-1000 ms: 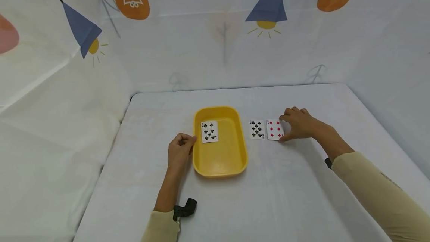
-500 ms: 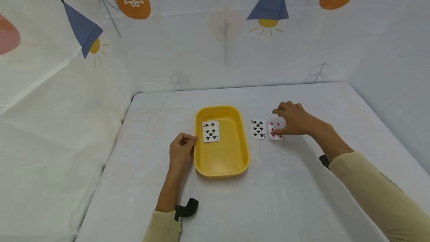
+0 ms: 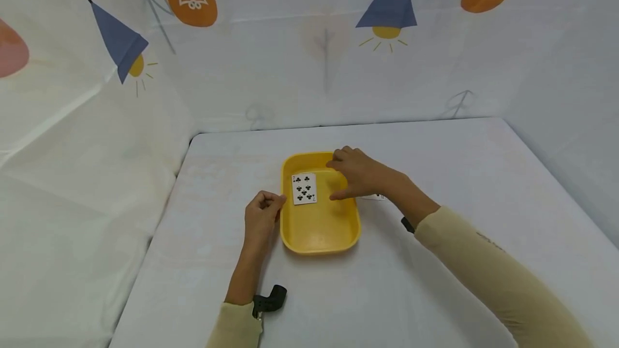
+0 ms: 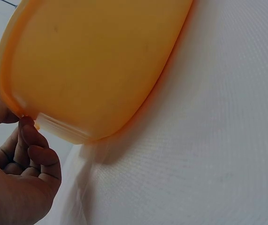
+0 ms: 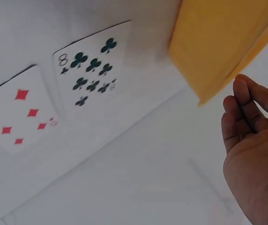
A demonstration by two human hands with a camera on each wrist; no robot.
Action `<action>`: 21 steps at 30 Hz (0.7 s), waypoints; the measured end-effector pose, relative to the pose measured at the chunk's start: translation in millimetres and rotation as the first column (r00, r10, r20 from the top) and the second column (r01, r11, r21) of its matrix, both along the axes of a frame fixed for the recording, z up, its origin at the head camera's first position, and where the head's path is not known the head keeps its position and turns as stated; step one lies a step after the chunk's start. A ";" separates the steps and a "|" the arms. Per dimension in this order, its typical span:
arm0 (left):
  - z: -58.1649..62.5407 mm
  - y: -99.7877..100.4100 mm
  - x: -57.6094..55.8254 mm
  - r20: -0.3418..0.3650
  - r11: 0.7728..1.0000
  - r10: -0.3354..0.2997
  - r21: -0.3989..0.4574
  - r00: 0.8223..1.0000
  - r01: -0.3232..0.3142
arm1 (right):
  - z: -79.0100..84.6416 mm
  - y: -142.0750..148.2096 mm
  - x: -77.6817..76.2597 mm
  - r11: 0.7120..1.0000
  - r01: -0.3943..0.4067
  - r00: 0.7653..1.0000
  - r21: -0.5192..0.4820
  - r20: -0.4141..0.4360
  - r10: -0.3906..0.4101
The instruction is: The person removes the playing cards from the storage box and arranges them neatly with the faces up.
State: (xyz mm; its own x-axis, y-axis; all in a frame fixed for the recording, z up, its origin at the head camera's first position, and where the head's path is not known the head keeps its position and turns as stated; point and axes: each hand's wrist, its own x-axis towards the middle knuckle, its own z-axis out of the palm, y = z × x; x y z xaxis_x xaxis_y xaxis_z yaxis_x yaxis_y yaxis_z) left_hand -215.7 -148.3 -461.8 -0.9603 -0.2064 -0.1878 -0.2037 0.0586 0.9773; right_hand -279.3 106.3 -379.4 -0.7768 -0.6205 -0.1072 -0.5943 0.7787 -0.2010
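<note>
A yellow tray [image 3: 319,238] lies on the white table, with a seven of clubs playing card [image 3: 304,189] face up in its left half. My left hand [image 3: 259,222] pinches the tray's left rim between thumb and forefinger; the left wrist view shows this pinch close up. Over the tray's right side hovers my right hand [image 3: 361,173], thumb and fingers spread apart with nothing between them. Behind that hand, an eight of clubs card [image 5: 90,72] and a six of diamonds card [image 5: 19,112] lie side by side in the right wrist view; the head view mostly hides them.
The white-covered table [image 3: 208,176] ends at a back edge against a white fabric wall [image 3: 271,69] printed with lamps and bulbs. More fabric hangs at the left and right sides.
My right hand has moved left from the six of diamonds to above the tray, carrying nothing. The left hand stays on the tray's rim, and the seven of clubs has not moved.
</note>
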 end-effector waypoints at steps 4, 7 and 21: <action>-0.6 -0.2 -0.5 -0.005 1.000 -0.004 -0.010 1.000 0.004 | -8.6 -24.3 -9.3 0.998 -0.040 0.999 0.047 0.020 0.039; -0.5 -0.2 -0.6 -0.015 1.000 -0.008 -0.013 1.000 0.008 | -16.6 -36.7 -16.2 0.995 -0.034 0.999 0.089 0.037 0.031; -1.8 -0.2 -1.6 -0.019 0.999 0.005 -0.038 1.000 -0.006 | -36.8 -60.8 -31.5 0.971 0.017 0.999 0.239 0.042 -0.028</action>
State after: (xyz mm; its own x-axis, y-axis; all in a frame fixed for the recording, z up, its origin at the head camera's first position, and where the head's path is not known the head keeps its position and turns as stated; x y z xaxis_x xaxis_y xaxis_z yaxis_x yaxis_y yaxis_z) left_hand -217.3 -148.5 -463.7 -0.9624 -0.2187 -0.1612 -0.1854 0.0948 0.9781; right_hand -310.8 45.5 -416.2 -0.7815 -0.5551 -0.2850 -0.5703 0.8207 -0.0345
